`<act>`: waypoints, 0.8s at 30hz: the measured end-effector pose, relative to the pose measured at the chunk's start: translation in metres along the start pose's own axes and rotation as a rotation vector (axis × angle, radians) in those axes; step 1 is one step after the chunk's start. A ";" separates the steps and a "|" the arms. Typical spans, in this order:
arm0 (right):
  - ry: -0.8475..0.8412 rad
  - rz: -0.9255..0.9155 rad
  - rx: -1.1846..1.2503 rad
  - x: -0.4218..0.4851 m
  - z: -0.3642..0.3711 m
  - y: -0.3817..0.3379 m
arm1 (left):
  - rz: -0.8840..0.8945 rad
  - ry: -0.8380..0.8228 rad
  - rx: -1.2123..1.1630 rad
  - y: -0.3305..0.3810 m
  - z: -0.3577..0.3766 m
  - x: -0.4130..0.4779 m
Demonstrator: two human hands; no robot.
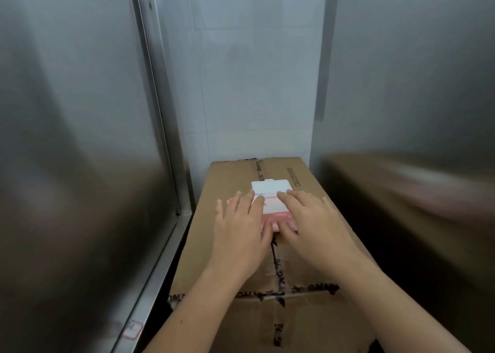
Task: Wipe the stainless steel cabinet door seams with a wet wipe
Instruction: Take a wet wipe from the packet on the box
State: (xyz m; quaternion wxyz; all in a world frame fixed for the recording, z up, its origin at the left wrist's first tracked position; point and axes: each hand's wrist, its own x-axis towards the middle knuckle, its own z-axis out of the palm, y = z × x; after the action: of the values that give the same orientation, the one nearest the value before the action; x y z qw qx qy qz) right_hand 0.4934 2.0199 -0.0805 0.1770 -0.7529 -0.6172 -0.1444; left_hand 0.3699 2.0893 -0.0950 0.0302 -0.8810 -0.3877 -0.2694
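Observation:
A pink wet wipe pack (pixel 270 210) with a white flip lid lies on top of a taped cardboard box (pixel 308 261). The lid stands raised at the pack's far end. My left hand (pixel 241 226) rests flat on the pack's left side, fingers spread. Over the right side lies my right hand (pixel 310 221), its fingertips at the lid's hinge line. Neither hand has a wipe in it. The stainless steel cabinet door (pixel 75 138) fills the left, with its vertical seam (pixel 158 106) running down to the bottom frame rail.
A second steel panel (pixel 407 84) stands on the right and mirrors the box. White wall tiles (pixel 251 71) close the gap behind the box. A small red-edged sticker (pixel 132 329) sits on the lower frame at the left.

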 end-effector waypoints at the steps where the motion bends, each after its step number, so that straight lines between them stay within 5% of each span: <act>1: -0.005 -0.005 0.001 0.006 0.002 0.003 | -0.002 -0.009 -0.005 -0.003 0.003 0.004; 24: -0.114 -0.242 0.311 0.063 0.047 0.041 | -0.031 -0.037 -0.068 -0.018 0.036 0.033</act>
State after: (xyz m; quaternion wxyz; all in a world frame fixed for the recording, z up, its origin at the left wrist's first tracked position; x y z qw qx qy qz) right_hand 0.5462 2.0891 -0.0987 0.2373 -0.6439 -0.7270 -0.0247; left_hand 0.3918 2.1333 -0.1118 -0.0113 -0.8801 -0.3925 -0.2668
